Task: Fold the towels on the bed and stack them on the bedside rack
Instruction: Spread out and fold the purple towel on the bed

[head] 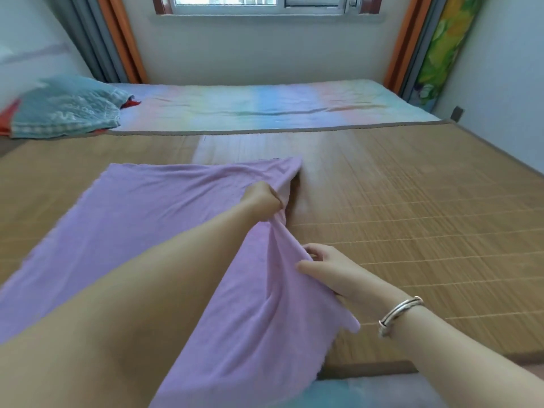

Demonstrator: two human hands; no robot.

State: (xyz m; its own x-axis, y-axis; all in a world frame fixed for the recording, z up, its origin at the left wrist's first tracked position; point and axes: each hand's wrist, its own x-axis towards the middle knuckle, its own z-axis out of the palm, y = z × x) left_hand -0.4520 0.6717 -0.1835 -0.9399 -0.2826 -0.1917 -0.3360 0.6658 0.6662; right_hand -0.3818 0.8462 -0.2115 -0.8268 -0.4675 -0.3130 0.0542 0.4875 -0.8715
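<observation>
Head view, looking down over the bed [412,201]. All positions referenced to the purple towel [141,219].

Purple towel: lies spread on the woven bamboo mat [426,219] that covers the near part of the bed. Its left portion is flat on the mat; its right edge is lifted and gathered into a ridge running from the far corner down toward the camera.

Left hand [262,200]: arm reaches across the towel; hand closed in a fist around the raised right edge, close to the towel's far right corner. Cloth bunches under the grip.

Right hand [326,266]: at the towel's right edge, nearer the camera than the left hand. Thumb and fingers pinched shut on a fold of the cloth. Silver bangle [400,315] on this wrist.

Beyond the towel: the mat ends at a grey border, then a pastel striped sheet [265,104] runs to the wall under the window [262,2].

Beyond and left of the towel: a teal towel [67,108] with a pale pattern lies heaped at the bed's far left, with red cloth showing beneath it. The pale marks may be lettering; too blurred to read.

Far right of the towel: orange and grey curtains [403,39], and a green and yellow patterned panel [441,45] against the wall.

No legible brand or label anywhere.
</observation>
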